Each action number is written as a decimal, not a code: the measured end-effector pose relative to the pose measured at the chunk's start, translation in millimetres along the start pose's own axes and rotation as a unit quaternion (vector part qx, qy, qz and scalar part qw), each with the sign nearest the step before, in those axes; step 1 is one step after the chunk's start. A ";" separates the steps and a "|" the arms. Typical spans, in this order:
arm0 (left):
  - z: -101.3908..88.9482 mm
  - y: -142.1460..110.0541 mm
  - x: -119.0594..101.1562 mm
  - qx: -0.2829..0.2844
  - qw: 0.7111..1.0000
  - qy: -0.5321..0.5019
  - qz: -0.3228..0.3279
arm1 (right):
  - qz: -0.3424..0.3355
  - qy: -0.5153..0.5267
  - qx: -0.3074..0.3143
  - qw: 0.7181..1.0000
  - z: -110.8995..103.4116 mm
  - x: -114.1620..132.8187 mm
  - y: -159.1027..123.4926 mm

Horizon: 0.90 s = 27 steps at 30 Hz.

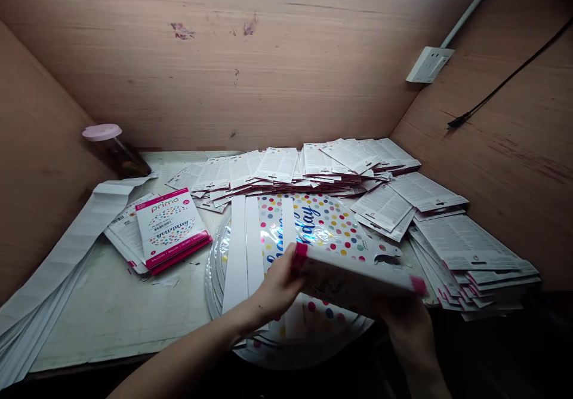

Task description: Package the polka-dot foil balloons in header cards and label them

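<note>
A white balloon packet [353, 273] with pink ends is held tilted above the table's front edge; motion blurs it, and I cannot tell if it is one or a stack. My left hand [281, 282] is closed on its left end, thumb on top. Around its lower right side my right hand [409, 327] is closed, dark and partly hidden. Beneath lies a pile of round foil balloons [335, 223] with coloured dots and blue lettering. White paper strips [242, 243] lie across the pile.
Printed packets [179, 226] lie left of the foil pile. Overlapping white packets [277, 165] line the back, and more stacks [461, 243] stand at right. Long folded paper strips [67, 255] hang over the left edge. A pink-lidded jar [117, 151] leans in the back left corner.
</note>
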<state>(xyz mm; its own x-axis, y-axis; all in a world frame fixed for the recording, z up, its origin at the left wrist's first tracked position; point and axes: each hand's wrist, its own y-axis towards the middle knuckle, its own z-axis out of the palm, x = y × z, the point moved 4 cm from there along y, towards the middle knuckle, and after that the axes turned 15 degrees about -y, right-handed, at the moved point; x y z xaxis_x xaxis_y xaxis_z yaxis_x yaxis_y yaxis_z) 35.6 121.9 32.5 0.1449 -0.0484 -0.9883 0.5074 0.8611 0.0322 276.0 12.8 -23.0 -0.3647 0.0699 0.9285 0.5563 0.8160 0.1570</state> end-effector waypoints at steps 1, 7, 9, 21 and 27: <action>-7.8 1.5 -7.9 -0.014 1.000 -0.016 -0.005 | 0.023 0.026 0.014 0.999 10.2 12.7 11.1; -82.7 -4.0 -15.2 -0.167 0.980 0.107 -0.029 | 0.184 0.097 0.293 0.933 112.8 57.1 61.5; -95.1 -4.4 -12.9 -0.161 0.948 0.274 0.032 | 0.200 0.062 0.310 0.927 131.3 50.9 70.3; -62.8 25.5 25.4 0.176 0.802 0.565 0.079 | 0.022 -0.353 0.183 0.917 149.2 56.0 95.4; -63.8 32.0 28.2 0.162 0.788 0.589 0.079 | -0.059 -0.436 0.202 0.875 206.8 77.0 144.2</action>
<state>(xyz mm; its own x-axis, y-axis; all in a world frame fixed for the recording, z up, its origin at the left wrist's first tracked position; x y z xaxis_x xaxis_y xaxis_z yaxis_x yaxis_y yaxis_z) 1.7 180.4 -3.9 -0.5641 0.7139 -0.4148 0.7798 0.6259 0.0167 173.7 254.5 1.6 -0.9310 0.2386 0.2762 0.2311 0.9711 -0.0597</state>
